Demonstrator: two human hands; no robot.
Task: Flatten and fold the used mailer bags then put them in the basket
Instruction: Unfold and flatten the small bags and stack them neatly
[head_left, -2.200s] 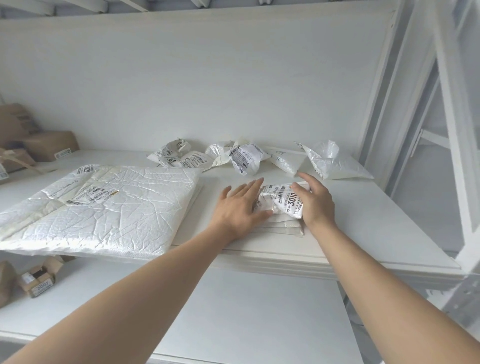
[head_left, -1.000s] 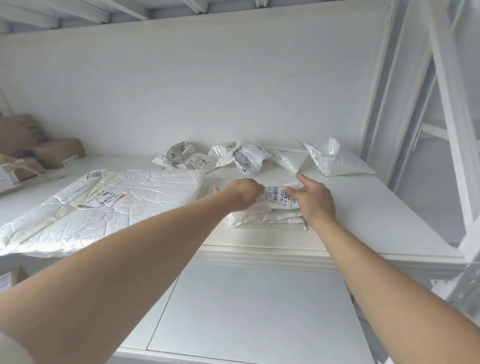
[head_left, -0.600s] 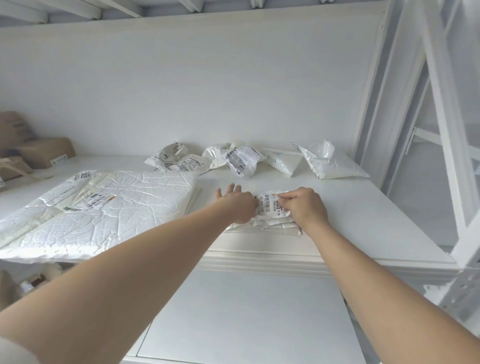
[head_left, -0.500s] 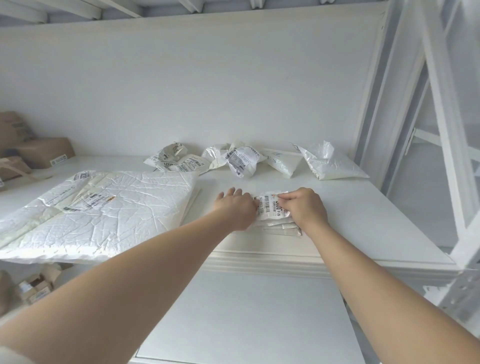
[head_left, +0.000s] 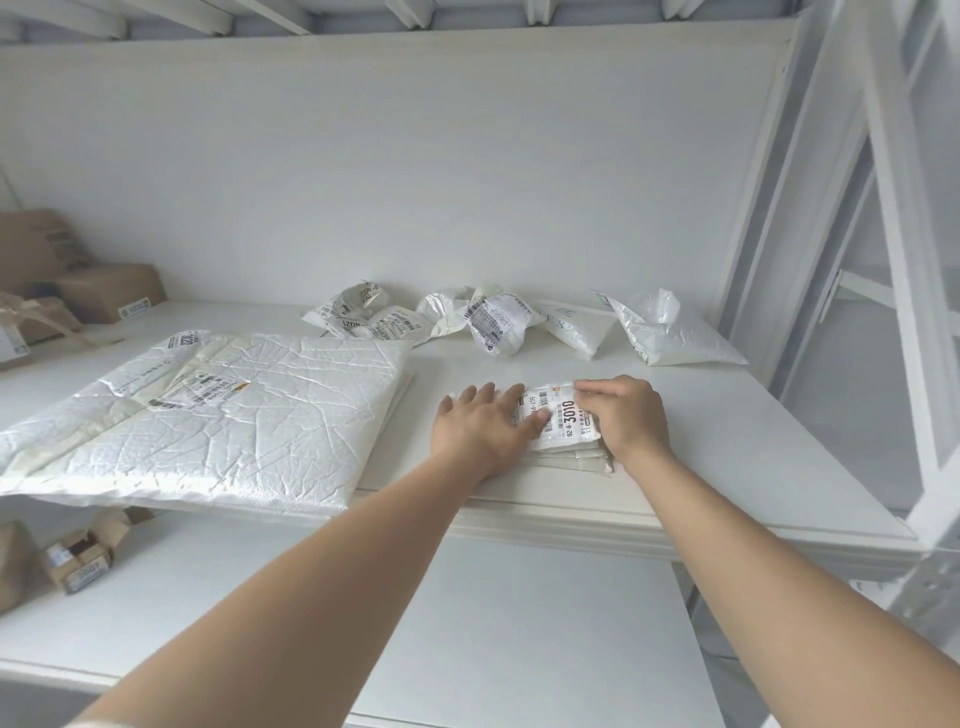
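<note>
Pressing down on a small folded mailer bag (head_left: 563, 423) atop a thin stack of flattened bags (head_left: 574, 460) near the front of a white shelf (head_left: 753, 467), the left hand (head_left: 480, 428) lies flat with fingers spread, gripping nothing. The right hand (head_left: 626, 415) curls over the bag's right edge, fingertips pinching its top corner. Crumpled mailers (head_left: 488, 322) wait along the back wall, a large flattened bag (head_left: 223, 421) to the left.

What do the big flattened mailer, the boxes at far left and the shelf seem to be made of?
Big flattened mailer: likely thin white plastic film, glossy, with sharp shiny creases. Boxes: brown corrugated cardboard by the look, matte, with stuck-on labels. Shelf: smooth white painted board or metal; which one cannot be told.
</note>
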